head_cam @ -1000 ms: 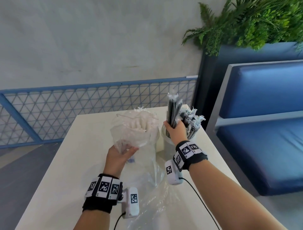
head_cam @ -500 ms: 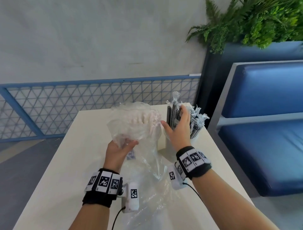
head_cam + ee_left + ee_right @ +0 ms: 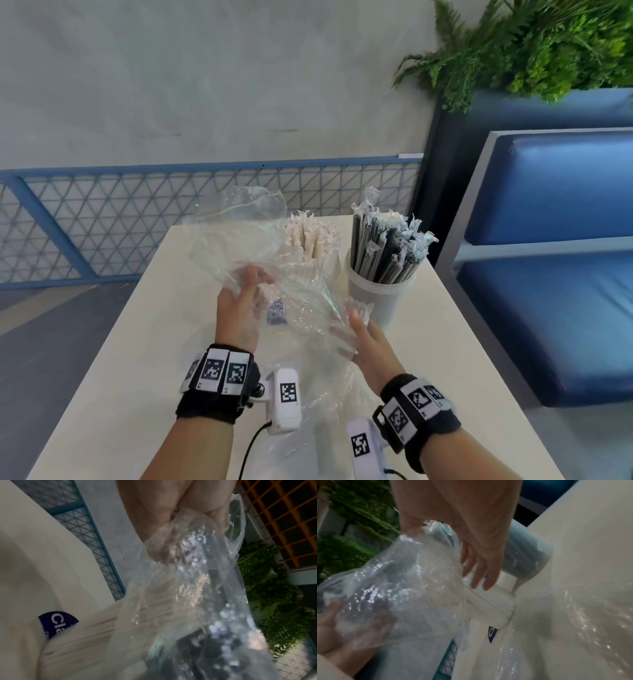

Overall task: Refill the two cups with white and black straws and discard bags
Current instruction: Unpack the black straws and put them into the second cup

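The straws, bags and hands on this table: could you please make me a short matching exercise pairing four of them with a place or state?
Things:
1. black straws
2. white straws
3. left hand
4. right hand

Places or states:
A. standing in the cup nearest the blue bench
B. fingers straight, against the clear bag's right side
C. gripping the clear bag's left side
D. upright, tops poking out of the clear bag

Pairs: 1-A, 2-D, 3-C, 4-B
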Demonstrator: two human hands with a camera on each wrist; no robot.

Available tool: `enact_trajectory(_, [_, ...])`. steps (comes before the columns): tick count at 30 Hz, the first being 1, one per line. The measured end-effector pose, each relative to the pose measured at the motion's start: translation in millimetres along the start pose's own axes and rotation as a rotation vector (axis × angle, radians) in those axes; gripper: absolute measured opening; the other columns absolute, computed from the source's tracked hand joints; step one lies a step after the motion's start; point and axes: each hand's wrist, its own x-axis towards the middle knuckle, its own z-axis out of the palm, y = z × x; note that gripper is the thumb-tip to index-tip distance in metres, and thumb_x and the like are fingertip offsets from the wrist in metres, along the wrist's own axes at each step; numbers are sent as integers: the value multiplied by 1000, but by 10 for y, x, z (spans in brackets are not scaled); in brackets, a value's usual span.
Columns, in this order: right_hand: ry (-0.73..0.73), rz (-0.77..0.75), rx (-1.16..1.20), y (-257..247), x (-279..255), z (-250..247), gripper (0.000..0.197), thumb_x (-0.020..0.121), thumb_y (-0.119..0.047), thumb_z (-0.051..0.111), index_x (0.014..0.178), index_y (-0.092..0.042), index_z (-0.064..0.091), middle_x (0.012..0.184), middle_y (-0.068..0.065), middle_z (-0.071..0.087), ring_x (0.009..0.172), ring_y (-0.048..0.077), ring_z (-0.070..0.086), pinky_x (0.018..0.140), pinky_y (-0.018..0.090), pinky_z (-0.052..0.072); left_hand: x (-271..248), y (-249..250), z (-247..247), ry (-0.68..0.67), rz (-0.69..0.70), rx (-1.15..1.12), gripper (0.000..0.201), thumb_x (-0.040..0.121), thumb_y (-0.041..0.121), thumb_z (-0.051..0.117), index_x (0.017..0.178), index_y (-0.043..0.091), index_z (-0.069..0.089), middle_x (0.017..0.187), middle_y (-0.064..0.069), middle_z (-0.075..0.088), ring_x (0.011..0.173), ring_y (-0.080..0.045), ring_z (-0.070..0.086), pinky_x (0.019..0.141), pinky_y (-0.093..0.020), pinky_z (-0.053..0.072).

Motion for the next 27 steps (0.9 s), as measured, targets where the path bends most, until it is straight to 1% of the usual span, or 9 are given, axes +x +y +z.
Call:
enact_trajectory(3, [47,-48,-40,-36,-9,10,32,88,-37,52,115,-21,55,105,2,63,99,20,65,82,33,54,-46,-27,-1,246,29,172,71,62,44,79,119,20,44,120,-13,54,87,-9,57,75,-25,51])
enact_trajectory(6, [68,-68,-113,-85,-25,-35,21,94,-27,51,109,-14,56,86,3,60,76,12,66,70,27,55,-116,-15,-120,513,323,677,99,68,26,81,142,11,17,145,-11,22,131,-32,30,111,-50,26])
enact_trajectory(8, [43,-47,-150,-101,-40,-71,22,93,-28,51,107,-12,56,78,1,59,68,12,66,65,26,55,-152,3,-191,384,520,977,88,70,34,75,140,12,27,146,-9,28,137,-33,21,114,-45,12])
enact_trajectory(10, [33,-22,-179,-100,-48,-98,18,93,-30,53,99,-14,57,74,0,59,66,15,65,62,26,54,-163,26,-209,228,486,1143,64,76,43,67,130,18,45,138,-4,45,137,-24,29,113,-42,1])
enact_trajectory(12, [22,-15,-200,-104,-58,-112,16,92,-28,54,97,-13,59,73,1,59,66,17,65,61,27,54,-173,36,-203,166,401,1152,46,80,55,52,111,20,58,112,3,62,114,-17,52,114,-38,4])
enact_trajectory(15, [8,-12,-221,-132,-103,-119,16,93,-23,54,99,-9,59,69,1,58,62,17,64,58,26,52,-187,60,-198,227,304,965,29,86,35,59,103,11,59,78,-1,58,75,-23,54,87,-36,44])
enact_trajectory(18, [73,-4,-244,-175,-126,-212,14,93,-20,53,92,-8,59,65,2,55,55,16,60,56,27,51,-176,88,-307,264,304,949,24,88,8,57,111,7,52,70,-5,54,64,-24,51,63,-22,34])
enact_trajectory(22, [303,-60,-607,-223,-96,-531,21,93,-24,52,87,-4,58,65,1,53,51,14,48,67,41,52,-163,56,-471,321,260,956,19,88,3,51,106,11,49,65,-5,53,56,-26,52,61,-31,37])
enact_trajectory(27, [626,-439,-1006,-192,-142,-689,44,81,-25,68,120,-12,51,111,9,53,94,25,52,85,39,44,-274,-288,-436,142,-6,928,23,90,-6,38,86,9,55,75,-5,55,51,-25,46,39,-18,38])
